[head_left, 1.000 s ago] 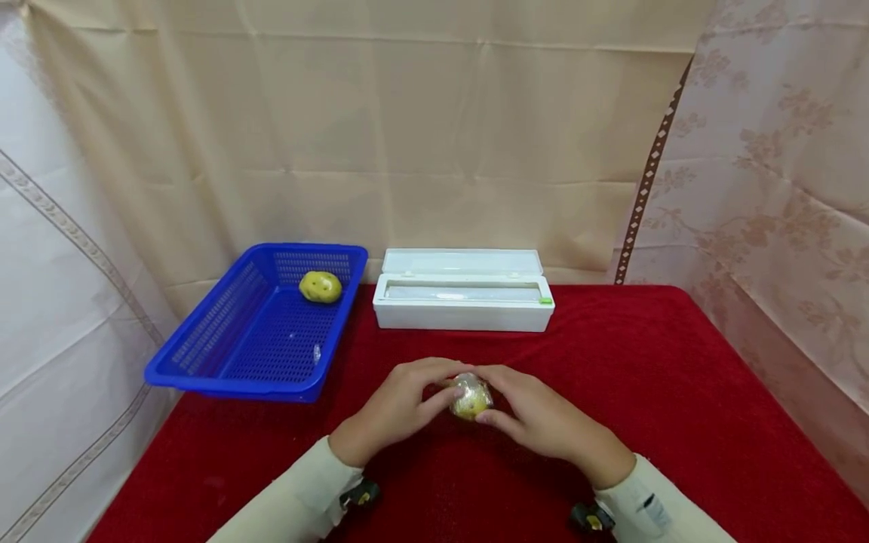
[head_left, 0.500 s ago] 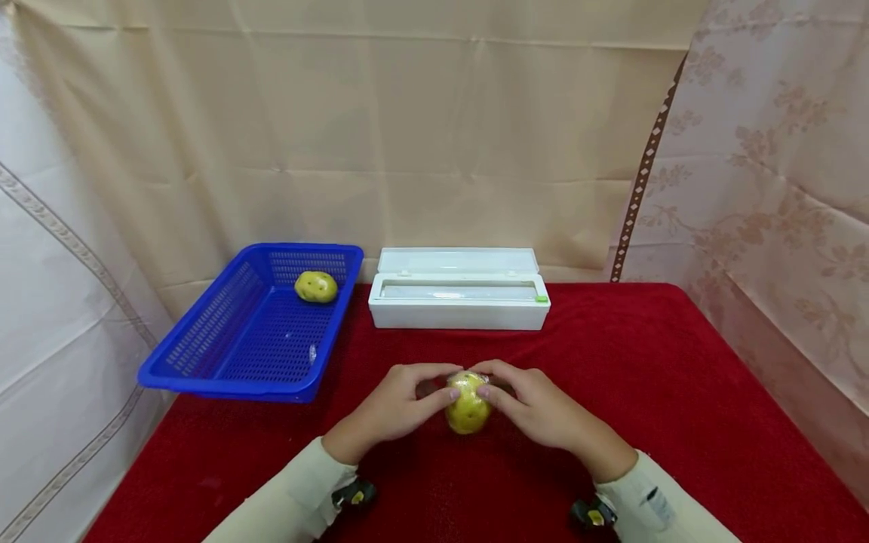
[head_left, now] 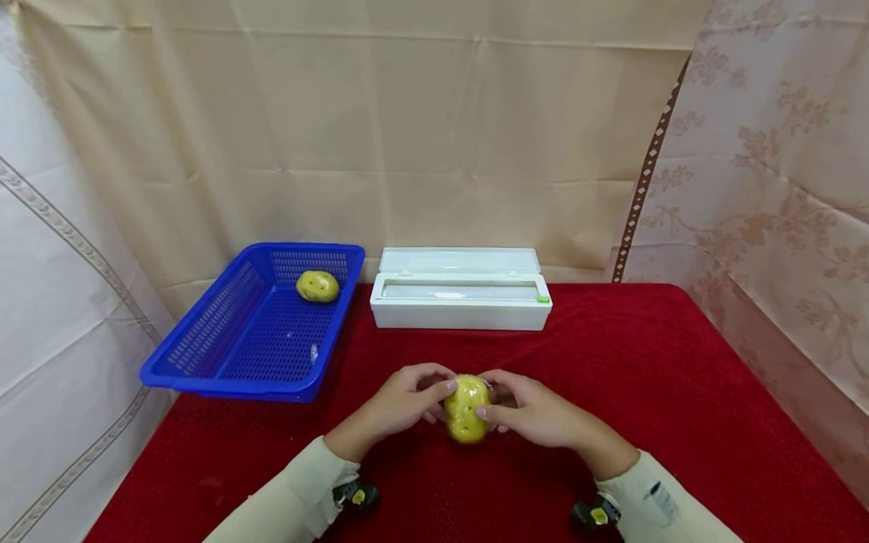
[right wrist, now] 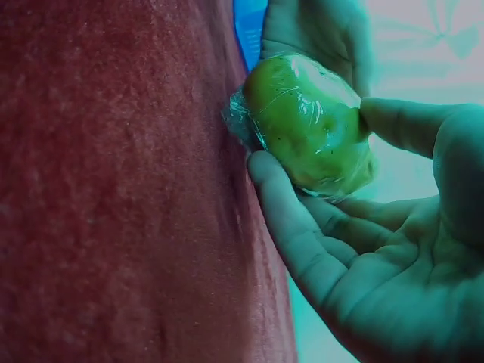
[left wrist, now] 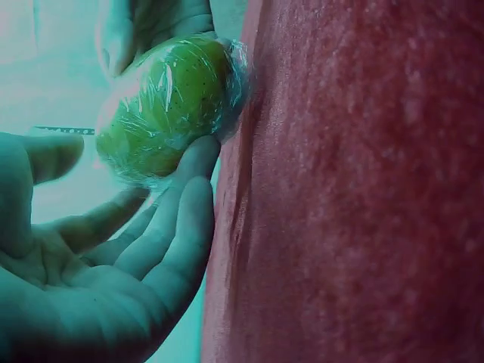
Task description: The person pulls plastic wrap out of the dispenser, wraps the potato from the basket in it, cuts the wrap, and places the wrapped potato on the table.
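Oval yellow potato (head_left: 467,415) in clear film (left wrist: 237,72), pinched by right hand (head_left: 543,413) over red plush cloth (head_left: 611,354), touched by left hand (head_left: 394,405), fingers (left wrist: 195,215) relaxed (thumb (left wrist: 57,156) just apart), fingertips partly hidden, cream sleeves (head_left: 292,494) cropped.

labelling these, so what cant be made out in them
- Head view: parts of the wrapped potato, covered by the left grip and right grip.
- Head view: the shiny scrap in the blue basket, too small to identify.
- Head view: the sleeves, cut off by the bottom edge.
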Motion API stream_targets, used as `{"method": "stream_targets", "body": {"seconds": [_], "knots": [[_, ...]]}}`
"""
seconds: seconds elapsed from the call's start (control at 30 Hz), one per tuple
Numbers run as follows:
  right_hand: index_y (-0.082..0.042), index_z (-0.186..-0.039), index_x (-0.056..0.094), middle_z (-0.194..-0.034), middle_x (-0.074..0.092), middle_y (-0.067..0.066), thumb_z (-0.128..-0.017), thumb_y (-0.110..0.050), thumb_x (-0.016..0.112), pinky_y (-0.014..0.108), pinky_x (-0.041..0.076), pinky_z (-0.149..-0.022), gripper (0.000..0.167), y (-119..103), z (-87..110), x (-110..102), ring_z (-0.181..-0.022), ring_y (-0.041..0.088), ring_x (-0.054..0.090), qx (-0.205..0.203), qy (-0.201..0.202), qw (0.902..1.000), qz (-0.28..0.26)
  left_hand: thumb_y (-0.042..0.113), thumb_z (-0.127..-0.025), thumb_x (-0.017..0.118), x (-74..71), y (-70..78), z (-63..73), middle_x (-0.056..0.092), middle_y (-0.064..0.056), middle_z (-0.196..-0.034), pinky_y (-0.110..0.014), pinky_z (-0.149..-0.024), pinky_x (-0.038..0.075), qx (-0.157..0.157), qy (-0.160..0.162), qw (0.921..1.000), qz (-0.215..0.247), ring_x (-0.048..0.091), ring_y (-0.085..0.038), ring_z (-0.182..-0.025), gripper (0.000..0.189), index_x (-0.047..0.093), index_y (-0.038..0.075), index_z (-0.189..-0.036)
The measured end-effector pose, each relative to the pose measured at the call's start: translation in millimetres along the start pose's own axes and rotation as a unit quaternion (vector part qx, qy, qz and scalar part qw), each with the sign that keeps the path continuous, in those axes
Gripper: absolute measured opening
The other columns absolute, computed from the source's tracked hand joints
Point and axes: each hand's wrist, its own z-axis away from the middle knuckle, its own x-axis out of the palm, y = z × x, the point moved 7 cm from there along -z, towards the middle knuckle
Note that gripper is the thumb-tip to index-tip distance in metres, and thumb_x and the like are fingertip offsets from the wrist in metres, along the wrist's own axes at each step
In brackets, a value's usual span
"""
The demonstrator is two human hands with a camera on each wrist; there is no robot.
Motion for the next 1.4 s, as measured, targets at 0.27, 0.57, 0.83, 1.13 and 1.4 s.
{"method": "stream_targets", "body": {"seconds": [0.27, 0.57, 0.83, 1.13, 1.4], "knots": [[0.004, -0.142, 0.054, -0.109, 0.070, 0.013, -0.104, -0.027, 0.062, 0.041, 0.063, -0.078, 0.050, 12.3, -2.9, 1.7, -0.091, 0.027, 0.073, 0.038, -0.016, 0.9980, -0.049, 0.025, -0.095, 0.075, 7.9, -11.8, -0.5, 0.067, -0.015, -0.113, -0.038, -0.073, 0.064, -0.034, -0.039, 0.9981, 0.034, 0.075, -0.023, -0.084, 0.051, 0.062, -0.004, -0.135], [-0.001, -0.143, 0.050, -0.105, 0.068, 0.017, -0.103, -0.027, 0.065, 0.044, 0.063, -0.074, 0.049, 17.8, -5.7, 0.0, -0.084, 0.030, 0.074, 0.047, 0.017, 0.9950, -0.087, 0.020, -0.097, 0.073, 8.4, -16.4, -1.7, 0.069, -0.016, -0.108, -0.040, -0.069, 0.064, -0.043, -0.032, 0.9964, 0.066, 0.076, -0.027, -0.080, 0.044, 0.058, 0.001, -0.134], [0.006, -0.137, 0.059, -0.106, 0.070, 0.015, -0.103, -0.025, 0.066, 0.041, 0.064, -0.069, 0.047, 23.5, -11.0, -2.1, -0.079, 0.025, 0.074, 0.045, 0.045, 0.9948, -0.080, 0.020, -0.097, 0.074, 7.2, -18.7, -2.3, 0.075, -0.014, -0.103, -0.039, -0.067, 0.064, -0.047, -0.017, 0.9959, 0.075, 0.077, -0.027, -0.079, 0.040, 0.067, -0.001, -0.130], [0.005, -0.138, 0.060, -0.116, 0.072, 0.014, -0.101, -0.030, 0.068, 0.035, 0.063, -0.075, 0.051, 24.7, -13.7, -1.3, -0.089, 0.021, 0.074, 0.033, 0.026, 0.9981, -0.046, 0.023, -0.099, 0.072, 4.7, -19.4, -2.2, 0.076, -0.015, -0.112, -0.038, -0.071, 0.064, -0.057, -0.020, 0.9959, 0.068, 0.078, -0.029, -0.085, 0.041, 0.068, -0.001, -0.132], [0.001, -0.144, 0.055, -0.113, 0.069, 0.007, -0.080, -0.027, 0.091, 0.028, 0.059, -0.073, 0.079, 20.9, -8.7, 1.3, -0.089, 0.020, 0.071, 0.023, -0.002, 0.9993, 0.030, 0.018, -0.085, 0.086, 11.2, -17.3, -2.7, 0.073, -0.010, -0.108, -0.035, -0.074, 0.063, -0.043, -0.055, 0.9965, 0.045, 0.074, -0.019, -0.086, 0.053, 0.068, 0.003, -0.133]]}}
